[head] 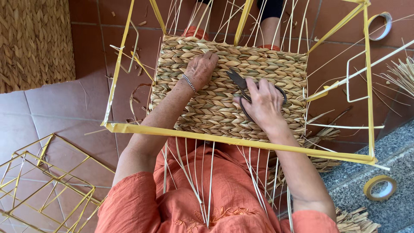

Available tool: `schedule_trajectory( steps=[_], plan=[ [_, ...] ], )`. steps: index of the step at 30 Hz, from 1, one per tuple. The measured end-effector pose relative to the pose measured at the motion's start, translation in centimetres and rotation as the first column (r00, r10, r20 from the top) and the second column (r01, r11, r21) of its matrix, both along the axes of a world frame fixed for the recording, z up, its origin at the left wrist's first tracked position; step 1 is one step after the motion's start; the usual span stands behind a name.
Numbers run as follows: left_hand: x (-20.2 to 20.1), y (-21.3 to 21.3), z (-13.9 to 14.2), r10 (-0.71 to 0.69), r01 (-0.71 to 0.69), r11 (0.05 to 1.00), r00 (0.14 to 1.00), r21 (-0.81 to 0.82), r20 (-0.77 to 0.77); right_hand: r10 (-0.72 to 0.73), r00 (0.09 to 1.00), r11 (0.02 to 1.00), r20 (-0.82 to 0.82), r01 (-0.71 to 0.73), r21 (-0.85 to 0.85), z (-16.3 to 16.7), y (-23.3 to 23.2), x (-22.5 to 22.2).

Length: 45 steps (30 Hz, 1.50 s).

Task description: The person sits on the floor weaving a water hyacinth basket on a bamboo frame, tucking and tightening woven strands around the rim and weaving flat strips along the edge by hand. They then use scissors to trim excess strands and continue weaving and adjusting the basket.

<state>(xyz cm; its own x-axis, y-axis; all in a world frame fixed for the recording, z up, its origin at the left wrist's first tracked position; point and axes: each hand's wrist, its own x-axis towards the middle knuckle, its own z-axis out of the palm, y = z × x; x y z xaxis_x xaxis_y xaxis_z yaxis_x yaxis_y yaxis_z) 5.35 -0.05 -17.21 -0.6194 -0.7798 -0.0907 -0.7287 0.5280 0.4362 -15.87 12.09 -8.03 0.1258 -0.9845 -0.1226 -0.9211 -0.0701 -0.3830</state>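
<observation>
Head view: my right hand (264,103) grips dark scissors (241,86) on the woven panel (224,92); my left hand (202,69) presses it, open. The blades sit near that hand and could nick it, I think.

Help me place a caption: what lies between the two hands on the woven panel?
In the head view, bare braided weave of the woven panel separates the left hand from the right hand; the dark scissors point into that gap.
</observation>
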Motion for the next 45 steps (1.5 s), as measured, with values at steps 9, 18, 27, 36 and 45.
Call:
schedule_trajectory(
  steps=[9,18,27,36,45],
  plan=[
    [0.3,-0.3,0.2,-0.016,0.016,0.999,1.000,0.029,-0.003,0.104,0.992,0.993,-0.068,-0.100,0.059,-3.6,-3.2,1.6],
    [0.0,-0.1,-1.2,0.038,-0.037,0.999,0.999,0.015,-0.019,0.198,0.972,0.980,-0.124,-0.195,0.038,-5.5,-2.8,1.8],
    [1.6,-2.0,-1.6,0.650,-0.413,0.696,0.709,0.587,-0.272,-0.381,0.802,0.923,0.459,0.306,0.232,-2.8,-1.6,-3.0],
    [-3.0,-0.1,-1.4,0.510,-0.110,0.709,0.763,0.697,-0.398,-0.377,0.926,0.912,-0.014,0.374,0.168,1.3,1.6,-6.1],
    [-7.4,1.8,-0.8,-0.002,0.100,0.968,0.920,0.231,-0.391,-0.130,0.989,0.976,-0.067,0.139,0.169,1.8,2.0,-5.3]
  ],
)
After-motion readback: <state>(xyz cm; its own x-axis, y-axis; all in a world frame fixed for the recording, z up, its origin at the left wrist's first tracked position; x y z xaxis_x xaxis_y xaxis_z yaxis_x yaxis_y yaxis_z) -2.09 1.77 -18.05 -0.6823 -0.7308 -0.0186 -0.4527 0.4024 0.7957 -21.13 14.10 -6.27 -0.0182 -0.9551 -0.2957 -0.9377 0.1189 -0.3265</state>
